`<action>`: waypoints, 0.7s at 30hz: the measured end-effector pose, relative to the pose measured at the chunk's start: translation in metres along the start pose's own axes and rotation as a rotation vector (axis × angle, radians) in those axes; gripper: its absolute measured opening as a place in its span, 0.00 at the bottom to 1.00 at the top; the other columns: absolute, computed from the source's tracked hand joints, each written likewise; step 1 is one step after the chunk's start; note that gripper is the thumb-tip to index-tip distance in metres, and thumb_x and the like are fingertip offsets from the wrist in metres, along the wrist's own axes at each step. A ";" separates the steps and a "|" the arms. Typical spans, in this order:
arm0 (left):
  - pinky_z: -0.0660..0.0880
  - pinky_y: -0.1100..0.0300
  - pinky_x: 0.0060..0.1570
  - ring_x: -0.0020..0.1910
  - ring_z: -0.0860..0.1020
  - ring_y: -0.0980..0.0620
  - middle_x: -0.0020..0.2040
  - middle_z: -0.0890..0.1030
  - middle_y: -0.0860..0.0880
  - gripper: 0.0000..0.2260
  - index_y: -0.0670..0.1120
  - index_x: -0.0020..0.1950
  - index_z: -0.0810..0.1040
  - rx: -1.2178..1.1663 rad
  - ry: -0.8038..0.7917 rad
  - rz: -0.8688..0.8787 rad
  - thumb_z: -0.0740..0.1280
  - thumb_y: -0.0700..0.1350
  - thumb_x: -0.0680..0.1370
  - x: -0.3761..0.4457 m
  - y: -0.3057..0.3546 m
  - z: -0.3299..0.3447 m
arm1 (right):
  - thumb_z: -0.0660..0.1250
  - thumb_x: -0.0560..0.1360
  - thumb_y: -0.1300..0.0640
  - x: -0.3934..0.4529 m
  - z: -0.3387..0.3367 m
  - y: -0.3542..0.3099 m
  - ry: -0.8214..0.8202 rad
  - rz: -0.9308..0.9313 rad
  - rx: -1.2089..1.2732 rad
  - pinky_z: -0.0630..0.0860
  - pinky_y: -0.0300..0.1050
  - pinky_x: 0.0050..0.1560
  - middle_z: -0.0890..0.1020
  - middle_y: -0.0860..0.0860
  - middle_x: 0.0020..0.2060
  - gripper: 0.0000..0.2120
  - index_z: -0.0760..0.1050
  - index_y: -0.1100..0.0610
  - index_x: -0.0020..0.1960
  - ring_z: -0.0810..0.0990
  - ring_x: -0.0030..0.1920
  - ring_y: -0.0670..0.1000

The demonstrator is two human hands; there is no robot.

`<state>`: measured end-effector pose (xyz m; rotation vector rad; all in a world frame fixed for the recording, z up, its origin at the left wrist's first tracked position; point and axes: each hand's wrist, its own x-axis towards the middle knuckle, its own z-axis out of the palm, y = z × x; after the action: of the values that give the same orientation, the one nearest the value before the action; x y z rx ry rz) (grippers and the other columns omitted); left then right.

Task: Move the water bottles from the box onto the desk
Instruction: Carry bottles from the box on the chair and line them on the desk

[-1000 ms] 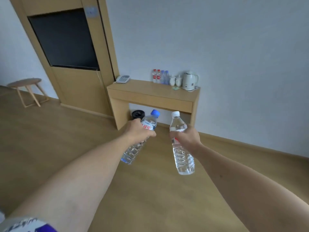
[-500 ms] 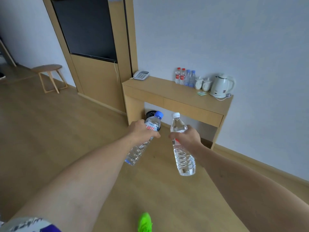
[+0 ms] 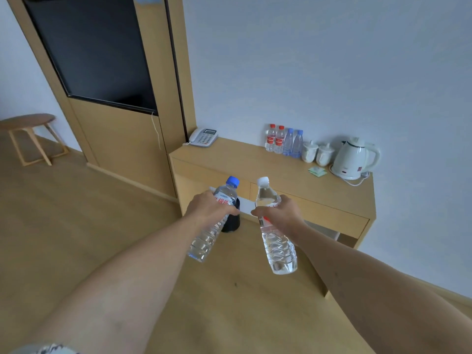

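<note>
Closer now than a moment ago, the desk (image 3: 255, 164) fills more of our view, four bottles (image 3: 283, 141) already lined along its back by the kettle (image 3: 352, 158). We carry two more out front: our left hand (image 3: 208, 209) wraps the blue-capped bottle (image 3: 204, 241), tilted, while our right hand (image 3: 281, 213) curls around the white-capped bottle (image 3: 279, 247), roughly upright, both clear of the desk for setting down.

This looks like a hotel room. Beyond the held bottles, a wooden desk (image 3: 255, 159) against the plain wall carries a telephone (image 3: 203, 137), four small water bottles (image 3: 284, 142), two lidded cups (image 3: 317, 152) and a white electric kettle (image 3: 352, 158). Up left hangs a wall-mounted television (image 3: 94, 49); far left stands a round stool (image 3: 30, 134).
</note>
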<state>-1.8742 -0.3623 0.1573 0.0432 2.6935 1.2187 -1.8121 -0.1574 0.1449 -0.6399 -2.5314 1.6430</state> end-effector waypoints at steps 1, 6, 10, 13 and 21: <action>0.70 0.60 0.33 0.39 0.80 0.55 0.43 0.81 0.55 0.29 0.55 0.48 0.75 0.003 -0.021 -0.001 0.75 0.66 0.52 0.016 -0.001 0.001 | 0.80 0.55 0.42 0.017 0.007 -0.003 -0.005 0.009 -0.005 0.84 0.58 0.51 0.85 0.52 0.46 0.32 0.76 0.52 0.56 0.85 0.45 0.54; 0.72 0.60 0.33 0.41 0.81 0.54 0.46 0.81 0.54 0.34 0.54 0.53 0.74 0.003 -0.080 -0.025 0.76 0.66 0.51 0.095 -0.016 0.006 | 0.80 0.56 0.42 0.103 0.038 -0.012 -0.018 0.038 -0.032 0.83 0.56 0.51 0.84 0.51 0.46 0.34 0.75 0.51 0.58 0.84 0.46 0.54; 0.73 0.61 0.33 0.39 0.81 0.54 0.45 0.82 0.53 0.32 0.53 0.50 0.76 0.029 -0.102 -0.061 0.77 0.66 0.51 0.184 -0.031 0.000 | 0.81 0.56 0.45 0.200 0.073 -0.026 -0.010 0.026 -0.006 0.84 0.55 0.49 0.84 0.53 0.45 0.32 0.75 0.53 0.56 0.85 0.44 0.54; 0.78 0.58 0.35 0.41 0.82 0.52 0.45 0.81 0.51 0.32 0.52 0.49 0.77 0.056 -0.086 -0.109 0.76 0.67 0.51 0.256 -0.030 -0.013 | 0.82 0.55 0.44 0.268 0.094 -0.045 -0.026 0.047 0.046 0.84 0.53 0.47 0.84 0.54 0.45 0.33 0.75 0.52 0.54 0.85 0.43 0.55; 0.82 0.54 0.41 0.43 0.83 0.49 0.47 0.82 0.49 0.30 0.50 0.51 0.77 0.018 -0.052 -0.099 0.80 0.65 0.58 0.422 -0.007 -0.056 | 0.82 0.52 0.38 0.411 0.128 -0.105 -0.041 0.064 0.065 0.85 0.61 0.50 0.85 0.55 0.46 0.38 0.74 0.53 0.55 0.87 0.44 0.58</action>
<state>-2.2988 -0.3651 0.1228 -0.0544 2.6279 1.1487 -2.2539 -0.1517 0.1113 -0.6945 -2.4985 1.7693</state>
